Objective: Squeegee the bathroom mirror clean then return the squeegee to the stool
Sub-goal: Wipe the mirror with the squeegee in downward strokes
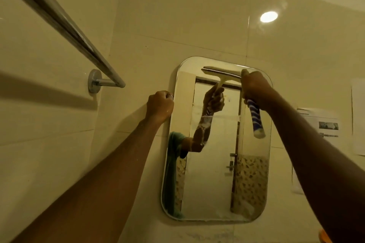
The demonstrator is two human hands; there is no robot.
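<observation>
A rounded rectangular mirror (215, 173) hangs on the beige tiled wall. My right hand (254, 89) grips a squeegee (256, 120) by its blue-and-white striped handle, which points down out of my fist. Its white blade lies across the glass near the mirror's top edge. My left hand (160, 106) is curled into a fist on the wall at the mirror's left edge, with nothing visible in it. The glass reflects my arm, the squeegee and a door. Soap foam lines the mirror's bottom edge. The stool is out of view.
A chrome towel rail (59, 19) runs from the upper left to its wall mount (94, 81), left of the mirror. Paper sheets (320, 124) are stuck to the wall on the right. An orange object (325, 236) shows at the bottom right corner.
</observation>
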